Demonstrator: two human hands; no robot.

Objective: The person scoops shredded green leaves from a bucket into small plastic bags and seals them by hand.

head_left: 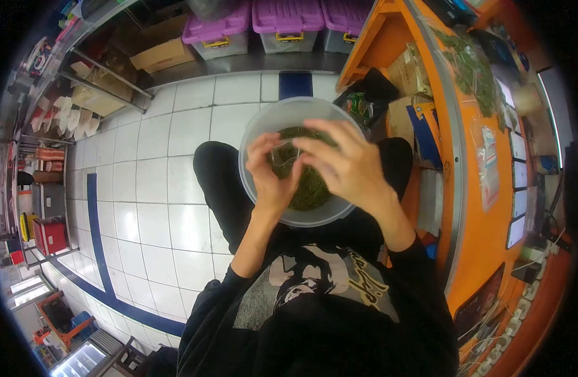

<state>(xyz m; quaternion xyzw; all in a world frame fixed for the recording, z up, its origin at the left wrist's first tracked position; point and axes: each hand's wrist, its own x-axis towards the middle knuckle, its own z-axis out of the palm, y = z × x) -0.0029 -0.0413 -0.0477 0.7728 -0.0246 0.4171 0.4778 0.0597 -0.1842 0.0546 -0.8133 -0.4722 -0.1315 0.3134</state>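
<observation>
Over the tub (287, 108), left hand (273, 179) and right hand (348, 163) bend their fingers around clear plastic (285, 154), whether pinching I cannot tell; it seems unfilled, with much herb (309, 196) left in the tub.

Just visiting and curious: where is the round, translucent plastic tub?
In the head view, the translucent plastic tub sits just above centre, between the black-clad knees, beneath the left hand and right hand.

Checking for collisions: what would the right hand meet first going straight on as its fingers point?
Probably the clear piece at the left hand; depth is unclear, and the right hand might be touching it.
</observation>
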